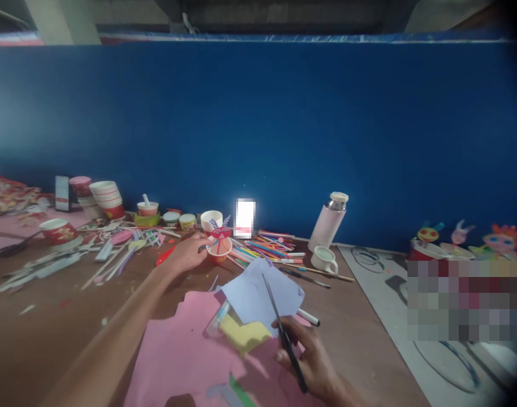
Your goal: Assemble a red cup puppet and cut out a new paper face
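Scissors (287, 343) are pointing over pale-blue paper (252, 294) from your gripping right hand (311, 353), while your left hand (192, 252), hold unclear, is resting at the decorated cup (221, 251) on the tabletop (360, 328), where light pressure is probably serving you best.

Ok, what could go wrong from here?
The left hand is right at the cup; a bump might tip it or bend the red cutout at its rim.
The right hand holds scissors pointing over the blue paper, so the tips could snag or nick it.
Pens lie loose beside the cup and might roll if knocked.
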### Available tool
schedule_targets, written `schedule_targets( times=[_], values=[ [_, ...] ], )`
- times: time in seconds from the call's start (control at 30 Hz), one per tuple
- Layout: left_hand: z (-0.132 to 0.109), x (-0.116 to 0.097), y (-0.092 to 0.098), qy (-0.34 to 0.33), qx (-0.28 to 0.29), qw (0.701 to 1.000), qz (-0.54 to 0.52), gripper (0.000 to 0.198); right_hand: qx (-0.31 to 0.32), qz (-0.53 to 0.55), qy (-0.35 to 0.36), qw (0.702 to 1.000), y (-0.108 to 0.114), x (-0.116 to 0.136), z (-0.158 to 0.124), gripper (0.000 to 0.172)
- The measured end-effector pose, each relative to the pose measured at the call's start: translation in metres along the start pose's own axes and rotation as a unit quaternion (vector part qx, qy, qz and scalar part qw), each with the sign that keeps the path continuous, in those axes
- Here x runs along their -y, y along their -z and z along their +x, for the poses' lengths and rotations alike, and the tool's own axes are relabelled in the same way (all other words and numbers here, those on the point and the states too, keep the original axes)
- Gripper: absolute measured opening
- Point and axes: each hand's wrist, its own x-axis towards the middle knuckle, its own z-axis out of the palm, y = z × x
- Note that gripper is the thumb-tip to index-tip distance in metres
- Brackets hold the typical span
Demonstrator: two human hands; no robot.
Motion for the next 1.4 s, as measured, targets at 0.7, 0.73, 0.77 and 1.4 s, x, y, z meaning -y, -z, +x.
schedule_targets(
  times=[0.7,0.73,0.77,1.4],
  values=[
    [0.014,0.017,0.012,-0.001,0.026,0.998,-0.059,0.034,0.014,0.01,-0.021,1.0,0.001,-0.001,0.0,0.029],
    [0.015,0.02,0.012,0.001,0.025,0.998,-0.06,0.035,0.012,0.011,-0.02,1.0,0.001,-0.001,0.0,0.029],
    [0.016,0.022,0.012,0.005,0.024,0.998,-0.062,0.035,0.01,0.011,-0.019,1.0,0.001,-0.002,0.0,0.029],
    [0.028,0.041,0.004,0.053,-0.045,0.994,-0.081,0.029,0.028,0.009,-0.022,0.999,0.002,-0.003,-0.003,0.032]
  ],
)
